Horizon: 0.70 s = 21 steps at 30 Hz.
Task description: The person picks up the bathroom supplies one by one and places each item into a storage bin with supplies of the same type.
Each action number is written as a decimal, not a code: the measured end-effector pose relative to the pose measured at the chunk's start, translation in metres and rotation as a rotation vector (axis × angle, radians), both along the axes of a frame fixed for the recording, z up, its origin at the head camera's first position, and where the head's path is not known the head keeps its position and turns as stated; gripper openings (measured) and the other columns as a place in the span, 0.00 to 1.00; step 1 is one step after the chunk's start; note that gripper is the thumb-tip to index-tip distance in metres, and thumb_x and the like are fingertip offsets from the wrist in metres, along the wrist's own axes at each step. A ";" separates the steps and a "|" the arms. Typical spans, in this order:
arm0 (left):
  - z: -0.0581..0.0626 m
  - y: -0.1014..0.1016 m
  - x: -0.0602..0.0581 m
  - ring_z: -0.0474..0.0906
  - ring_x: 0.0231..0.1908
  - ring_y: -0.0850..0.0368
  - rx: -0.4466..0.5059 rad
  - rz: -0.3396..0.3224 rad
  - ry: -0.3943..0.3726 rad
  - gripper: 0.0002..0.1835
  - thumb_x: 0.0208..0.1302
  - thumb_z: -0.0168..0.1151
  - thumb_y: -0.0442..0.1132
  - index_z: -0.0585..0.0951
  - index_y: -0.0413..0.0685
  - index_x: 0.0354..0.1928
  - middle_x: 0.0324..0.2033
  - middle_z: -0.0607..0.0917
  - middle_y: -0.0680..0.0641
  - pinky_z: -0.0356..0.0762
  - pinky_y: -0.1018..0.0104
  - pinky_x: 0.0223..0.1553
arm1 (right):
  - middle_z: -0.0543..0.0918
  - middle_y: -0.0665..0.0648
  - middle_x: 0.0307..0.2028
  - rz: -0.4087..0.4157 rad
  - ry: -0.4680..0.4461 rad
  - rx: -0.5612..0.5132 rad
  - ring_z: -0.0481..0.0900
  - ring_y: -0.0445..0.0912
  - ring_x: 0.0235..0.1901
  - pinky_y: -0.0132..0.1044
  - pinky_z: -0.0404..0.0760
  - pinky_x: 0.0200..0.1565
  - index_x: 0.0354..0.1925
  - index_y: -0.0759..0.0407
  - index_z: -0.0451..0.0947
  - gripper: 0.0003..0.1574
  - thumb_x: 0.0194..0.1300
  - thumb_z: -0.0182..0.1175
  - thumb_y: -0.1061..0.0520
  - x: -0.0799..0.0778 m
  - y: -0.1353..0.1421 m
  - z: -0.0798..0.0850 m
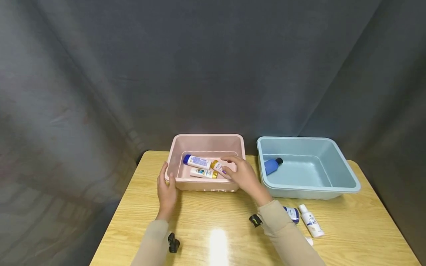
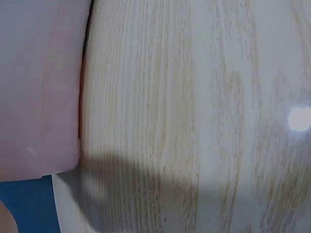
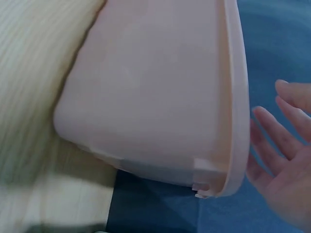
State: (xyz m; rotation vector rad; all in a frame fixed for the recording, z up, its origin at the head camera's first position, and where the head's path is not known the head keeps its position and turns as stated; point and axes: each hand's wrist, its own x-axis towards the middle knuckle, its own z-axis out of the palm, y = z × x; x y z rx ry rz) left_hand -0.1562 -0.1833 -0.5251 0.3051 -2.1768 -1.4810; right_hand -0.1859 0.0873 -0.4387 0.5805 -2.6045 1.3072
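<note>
A pink bin (image 1: 206, 185) stands on the table, holding several small bottles and tubes. One is a white tube with a blue cap (image 1: 199, 162), another a white tube with a gold cap (image 1: 201, 173). A pale bottle with a gold cap (image 1: 219, 168) lies at an angle beside them. My left hand (image 1: 167, 193) rests at the bin's front left corner, its fingers extended along the left side. Over the bin's right side is my right hand (image 1: 244, 176); in the right wrist view, this hand (image 3: 286, 150) has spread fingers with nothing between them.
To the right stands a light blue bin (image 1: 306, 190) with a blue black-capped bottle (image 1: 271, 166) inside. Near my right forearm lie a white bottle (image 1: 311, 221) and a dark blue container (image 1: 292, 214), partly hidden. A grey curtain (image 1: 213, 74) hangs behind the table.
</note>
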 end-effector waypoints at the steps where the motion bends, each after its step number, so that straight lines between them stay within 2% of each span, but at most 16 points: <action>1: 0.001 -0.001 0.000 0.57 0.72 0.48 -0.012 0.002 0.006 0.24 0.76 0.50 0.37 0.67 0.51 0.72 0.72 0.66 0.49 0.53 0.48 0.72 | 0.84 0.58 0.48 -0.007 0.006 -0.014 0.81 0.55 0.49 0.52 0.78 0.53 0.53 0.57 0.82 0.20 0.62 0.68 0.62 0.002 0.001 -0.001; 7: 0.003 -0.002 0.001 0.59 0.70 0.44 -0.111 0.048 0.082 0.24 0.72 0.56 0.37 0.70 0.45 0.68 0.72 0.66 0.47 0.53 0.45 0.71 | 0.84 0.57 0.47 -0.054 0.055 -0.040 0.81 0.54 0.49 0.52 0.77 0.56 0.51 0.56 0.83 0.17 0.62 0.68 0.62 0.015 0.007 -0.004; 12: 0.010 -0.003 0.001 0.64 0.67 0.41 -0.202 0.095 0.188 0.25 0.65 0.62 0.33 0.74 0.41 0.64 0.69 0.70 0.45 0.54 0.42 0.68 | 0.84 0.56 0.48 -0.037 0.106 -0.080 0.81 0.53 0.47 0.49 0.80 0.52 0.50 0.56 0.83 0.18 0.61 0.69 0.65 0.028 0.012 -0.004; 17: 0.028 0.002 -0.001 0.65 0.66 0.42 -0.211 0.058 0.283 0.22 0.63 0.64 0.29 0.78 0.40 0.60 0.66 0.74 0.45 0.55 0.43 0.68 | 0.84 0.56 0.49 -0.073 0.166 -0.093 0.80 0.48 0.38 0.44 0.81 0.38 0.49 0.56 0.84 0.19 0.58 0.70 0.66 0.040 0.020 -0.008; 21: 0.040 0.011 -0.002 0.66 0.64 0.39 -0.231 0.010 0.348 0.19 0.62 0.63 0.26 0.80 0.39 0.56 0.63 0.76 0.41 0.57 0.43 0.66 | 0.85 0.54 0.49 -0.117 0.206 -0.115 0.82 0.47 0.41 0.42 0.82 0.47 0.48 0.55 0.84 0.18 0.59 0.70 0.66 0.052 0.029 -0.014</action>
